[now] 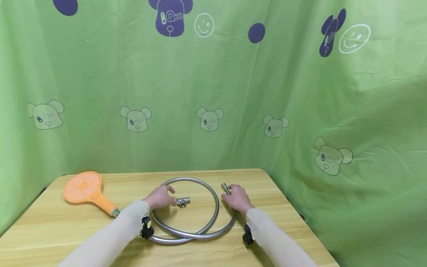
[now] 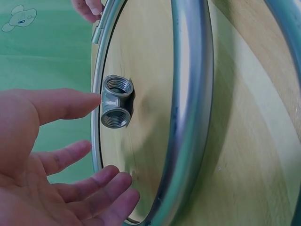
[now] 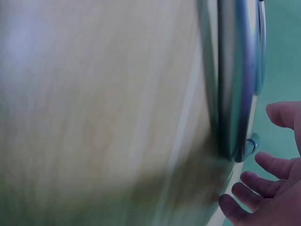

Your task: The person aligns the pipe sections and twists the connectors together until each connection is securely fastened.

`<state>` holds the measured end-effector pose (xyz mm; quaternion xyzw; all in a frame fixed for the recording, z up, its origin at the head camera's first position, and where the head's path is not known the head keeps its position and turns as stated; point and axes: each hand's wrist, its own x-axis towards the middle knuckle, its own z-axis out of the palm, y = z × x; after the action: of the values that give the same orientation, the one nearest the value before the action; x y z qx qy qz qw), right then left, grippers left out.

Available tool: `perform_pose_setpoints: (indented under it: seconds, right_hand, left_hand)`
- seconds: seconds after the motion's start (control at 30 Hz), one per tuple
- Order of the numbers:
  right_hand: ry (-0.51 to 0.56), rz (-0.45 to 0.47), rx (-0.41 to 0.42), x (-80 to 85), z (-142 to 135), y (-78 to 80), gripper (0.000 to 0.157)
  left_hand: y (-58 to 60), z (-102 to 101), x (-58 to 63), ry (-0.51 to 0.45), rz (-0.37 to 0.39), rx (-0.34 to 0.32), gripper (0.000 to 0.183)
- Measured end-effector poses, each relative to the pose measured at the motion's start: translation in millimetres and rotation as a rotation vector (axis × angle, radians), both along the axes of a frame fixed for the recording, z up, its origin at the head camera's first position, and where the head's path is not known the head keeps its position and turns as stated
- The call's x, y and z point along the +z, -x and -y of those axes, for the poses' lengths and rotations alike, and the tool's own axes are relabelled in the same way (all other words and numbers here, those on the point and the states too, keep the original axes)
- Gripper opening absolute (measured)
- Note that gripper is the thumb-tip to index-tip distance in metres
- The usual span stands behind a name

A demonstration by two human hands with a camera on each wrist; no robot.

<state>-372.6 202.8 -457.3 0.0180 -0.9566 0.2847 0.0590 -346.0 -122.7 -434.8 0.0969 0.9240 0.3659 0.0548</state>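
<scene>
A metal shower hose [image 1: 180, 179] lies coiled in a loop on the table. Inside the loop sits a small chrome tee fitting [image 1: 182, 202]; two threaded openings of the fitting [image 2: 116, 101] face the left wrist camera. My left hand [image 1: 160, 197] hovers at the left of the fitting, thumb and fingers spread apart with nothing between them. On the other side, my right hand [image 1: 238, 199] is beside the hose's free end connector [image 1: 225, 187]. In the right wrist view the fingers of that hand [image 3: 268, 188] are parted and loosely bent, close to the hose end.
An orange shower head [image 1: 83, 187] lies face up at the table's left, its handle joined to the hose near my left sleeve. Green curtains [image 1: 213, 81] with bear prints stand behind the wooden table [image 1: 267, 230] and along its sides.
</scene>
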Motion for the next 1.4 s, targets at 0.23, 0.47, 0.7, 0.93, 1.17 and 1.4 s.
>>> perform_pose_setpoints:
  seconds: [0.23, 0.47, 0.7, 0.93, 1.17, 1.4]
  right_hand:
    - [0.039, 0.019, 0.028, -7.5, -11, 6.1, 0.06]
    - [0.062, 0.039, 0.055, -11.0, -18, 11.8, 0.058]
    - [0.02, 0.029, 0.076, -14.6, -22, 12.8, 0.057]
    - [-0.029, 0.029, 0.08, -16.2, -23, 11.8, 0.058]
    - [-0.033, 0.023, 0.08, -15.5, -22, 9.7, 0.056]
    - [-0.037, 0.015, 0.072, -13.7, -20, 7.8, 0.054]
  left_hand:
    - [-1.3, -1, -1.8, -0.015, -0.006, -0.003, 0.057]
    - [0.8, -3, -3.2, -0.001, -0.022, -0.01, 0.058]
    - [5.6, -8, -8.1, 0.042, -0.018, -0.021, 0.057]
    - [7.9, -15, -7.3, 0.046, 0.001, -0.046, 0.06]
    - [8.0, -21, -7.1, 0.036, 0.015, -0.08, 0.059]
    - [14.1, -24, -11.7, 0.053, 0.012, -0.079, 0.053]
